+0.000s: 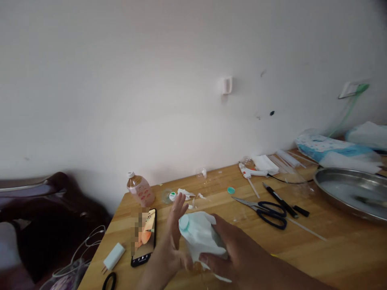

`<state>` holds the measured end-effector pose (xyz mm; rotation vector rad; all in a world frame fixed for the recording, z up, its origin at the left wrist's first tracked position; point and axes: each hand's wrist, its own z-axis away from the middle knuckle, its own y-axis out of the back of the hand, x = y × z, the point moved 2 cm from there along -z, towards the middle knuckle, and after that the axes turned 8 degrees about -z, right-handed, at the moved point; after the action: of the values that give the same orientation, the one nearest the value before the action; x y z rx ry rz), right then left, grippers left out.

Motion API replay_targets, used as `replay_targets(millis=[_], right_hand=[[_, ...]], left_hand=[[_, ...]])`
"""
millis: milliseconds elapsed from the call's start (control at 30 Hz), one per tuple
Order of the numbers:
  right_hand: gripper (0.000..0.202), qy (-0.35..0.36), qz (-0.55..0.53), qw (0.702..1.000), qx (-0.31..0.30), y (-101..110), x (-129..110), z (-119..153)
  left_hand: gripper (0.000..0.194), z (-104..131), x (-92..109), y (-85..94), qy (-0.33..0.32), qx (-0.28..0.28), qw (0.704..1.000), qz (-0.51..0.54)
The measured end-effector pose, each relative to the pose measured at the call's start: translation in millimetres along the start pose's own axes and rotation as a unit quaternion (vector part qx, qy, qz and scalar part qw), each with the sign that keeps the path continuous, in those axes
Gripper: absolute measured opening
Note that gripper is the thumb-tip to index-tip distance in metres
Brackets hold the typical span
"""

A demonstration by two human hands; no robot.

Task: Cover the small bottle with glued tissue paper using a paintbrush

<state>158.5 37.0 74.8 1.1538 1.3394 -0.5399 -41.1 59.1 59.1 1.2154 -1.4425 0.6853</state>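
My right hand (231, 247) is wrapped round a bottle covered in white tissue (201, 235), whose pale teal round end tilts up to the left. Some tissue hangs loose under the fingers. Just left of the bottle, my left hand (175, 241) is open with its fingers stretched up; whether its thumb touches the tissue I cannot tell. Beyond the hands lie crumpled tissue bits (186, 193) and a teal disc (231, 190). To the right are scissors (263, 209) with dark handles, a black pen (279, 200) and its cap (301, 210).
A phone (145, 241), a white charger (114, 256) and a pink drink bottle (141, 191) are at the table's left. Toward the wall lies a white glue gun (254, 171). A metal basin (347, 193) and a blue tissue pack (329, 146) occupy the right.
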Motion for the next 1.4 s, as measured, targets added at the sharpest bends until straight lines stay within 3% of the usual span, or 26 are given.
replay_targets(millis=[33,133,267,367,400,467,533,567,633,700,767,1100,1400], right_hand=[[0.046,-0.008,0.007,1.000,0.004,2,-1,0],[0.048,-0.003,0.033,0.999,0.022,3,-3,-1],[0.045,0.008,0.063,0.997,0.049,-2,3,-1],[0.039,-0.019,0.072,0.996,0.039,-2,10,0],[0.045,-0.027,0.072,0.997,0.031,-1,12,0],[0.072,-0.026,0.068,0.997,0.023,4,15,2],[0.091,0.012,0.070,0.996,0.061,10,14,4],[0.087,0.047,0.078,0.991,0.093,12,11,6],[0.061,0.136,0.101,0.976,0.139,12,4,9],[0.037,0.209,0.115,0.961,0.143,6,-3,10],[0.023,0.234,0.112,0.957,0.130,0,-6,8],[0.017,0.189,0.132,0.967,0.107,-1,0,1],[0.011,0.156,0.180,0.967,0.090,-5,0,3]], left_hand=[[0.107,0,4,6.3,-0.005,0.005,1.000,-0.026],[0.053,4,22,17.6,-0.012,0.065,0.977,-0.202],[0.039,7,39,6.8,-0.091,0.074,0.920,-0.373],[0.026,5,38,-2.8,-0.105,0.061,0.905,-0.407],[0.023,4,37,-4.2,-0.101,0.060,0.904,-0.411],[0.019,3,35,-4.8,-0.081,0.059,0.905,-0.413],[0.018,3,36,-4.2,-0.062,0.062,0.908,-0.409],[0.018,3,37,-4.2,-0.060,0.064,0.910,-0.406],[0.019,3,39,-5.4,-0.066,0.062,0.911,-0.402],[0.018,4,42,-7.4,-0.073,0.062,0.913,-0.397],[0.018,4,43,-9.6,-0.074,0.062,0.914,-0.395],[0.037,5,39,-8.9,-0.038,0.034,0.933,-0.355],[0.017,2,34,-13.3,-0.044,0.028,0.929,-0.366]])
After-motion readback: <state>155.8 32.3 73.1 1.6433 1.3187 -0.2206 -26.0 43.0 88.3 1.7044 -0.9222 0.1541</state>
